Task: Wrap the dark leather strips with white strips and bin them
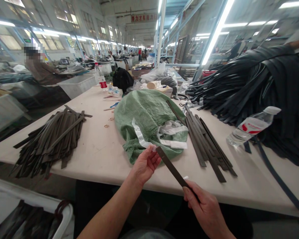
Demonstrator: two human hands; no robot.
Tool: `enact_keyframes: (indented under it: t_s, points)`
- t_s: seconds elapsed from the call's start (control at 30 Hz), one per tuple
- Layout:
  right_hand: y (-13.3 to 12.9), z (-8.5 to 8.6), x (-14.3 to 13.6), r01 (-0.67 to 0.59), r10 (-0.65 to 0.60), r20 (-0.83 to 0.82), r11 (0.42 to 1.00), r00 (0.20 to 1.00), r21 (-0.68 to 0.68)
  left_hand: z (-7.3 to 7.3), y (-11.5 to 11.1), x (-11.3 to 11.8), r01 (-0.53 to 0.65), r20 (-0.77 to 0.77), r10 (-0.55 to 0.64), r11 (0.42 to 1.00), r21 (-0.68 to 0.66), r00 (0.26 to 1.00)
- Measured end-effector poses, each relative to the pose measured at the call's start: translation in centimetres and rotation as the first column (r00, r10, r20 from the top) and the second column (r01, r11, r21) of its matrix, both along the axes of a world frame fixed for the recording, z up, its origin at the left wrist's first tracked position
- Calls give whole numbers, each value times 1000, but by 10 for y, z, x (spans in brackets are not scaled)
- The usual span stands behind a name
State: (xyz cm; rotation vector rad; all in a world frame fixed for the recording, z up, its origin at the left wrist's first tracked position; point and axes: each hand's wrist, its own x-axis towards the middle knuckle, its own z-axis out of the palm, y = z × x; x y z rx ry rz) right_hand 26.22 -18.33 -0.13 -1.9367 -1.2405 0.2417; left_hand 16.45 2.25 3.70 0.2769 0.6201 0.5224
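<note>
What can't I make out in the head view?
All in the head view:
- Lower end of the dark brown flat strap: hidden by the right hand.
- Nearest white plastic bin: cut off by left and bottom edges.
- Glossy black strap pile: cut off by right edge.
- Distant people: too small.

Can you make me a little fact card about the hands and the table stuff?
Right hand: holds a dark strip
Left hand: by the strip's upper end and white tape; exact hold unclear
Middle: green bundle, with the tape on top
Left side: big pile of dark strips
Right of bundle: smaller pile of dark strips
Far right: heap of long black straps
Bottles: near bottle beside the straps; far bottle at back left
</note>
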Motion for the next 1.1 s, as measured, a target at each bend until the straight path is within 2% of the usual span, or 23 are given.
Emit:
enact_keyframes:
  t_s: [0.2, 0.43, 0.53, 0.73, 1.1]
  points:
    - [1, 2, -2, -11, 11, 60, 1000, 998, -1, -1, -3, -2, 11, 6, -11, 1000, 27, 1000]
    - [3, 3, -8, -17, 16, 110, 1000, 994, 10, -11, -3, -9, -6, -13, 7, 999, 53, 1000]
    - [0, 1, -9, -21, 12, 139, 997, 990, 68, -9, -1, -12, -28, -40, 28, 1000, 14, 999]
    - [4, 1, -6, -45, 30, 208, 997, 978, 67, -2, -1, -13, -29, -35, 28, 999, -21, 999]
    - [4, -5, -8, -45, 22, 276, 996, 961, 77, -6, 1, -13, -22, -9, 22, 1000, -11, 1000]
